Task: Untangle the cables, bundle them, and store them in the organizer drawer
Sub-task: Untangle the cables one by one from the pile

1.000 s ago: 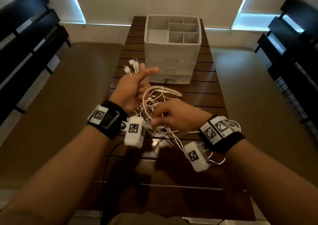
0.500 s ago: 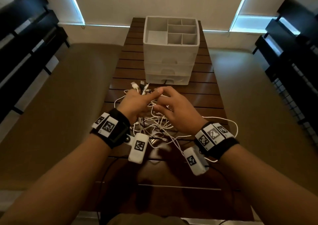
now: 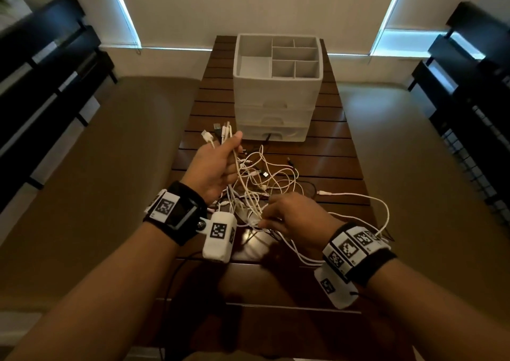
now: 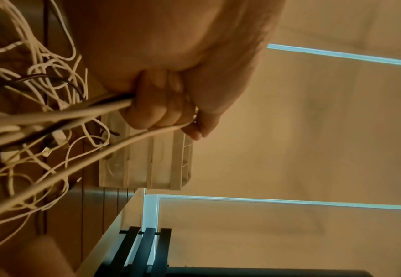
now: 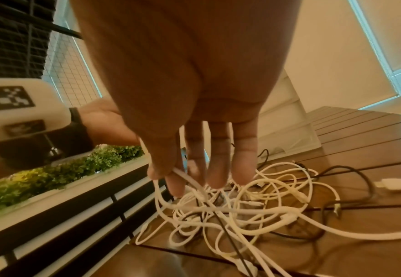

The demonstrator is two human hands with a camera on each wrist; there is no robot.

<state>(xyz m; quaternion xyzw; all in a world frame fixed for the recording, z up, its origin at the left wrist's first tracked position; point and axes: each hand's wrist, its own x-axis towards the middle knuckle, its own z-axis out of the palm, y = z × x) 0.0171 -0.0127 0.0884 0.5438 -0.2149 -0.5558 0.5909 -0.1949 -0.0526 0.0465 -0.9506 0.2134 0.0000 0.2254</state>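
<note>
Up comes your left hand (image 3: 218, 167) since half a second ago, lifted off the pile with a fistful of cable ends, while your right hand (image 3: 289, 217) has dropped back toward you onto the near side of the tangle. The tangled cables (image 3: 265, 184) lie on the wooden slat table (image 3: 331, 150), just in front of the white organizer (image 3: 277, 90), mostly white with at least two dark leads among them; the exact count is lost in the knot. Your left fingers (image 4: 156, 112) are curled tight round several strands, and about five plug ends (image 3: 219, 132) fan out above the fist. Your right hand pinches one white strand (image 5: 187, 180) between thumb and forefinger, the other three fingers (image 5: 218, 168) straight and relaxed. The organizer shows three drawers (image 3: 273, 117) stacked, all closed, with six compartments in its top tray (image 3: 295, 56). Two dark benches (image 3: 49, 84) flank the table, one on each side.
</note>
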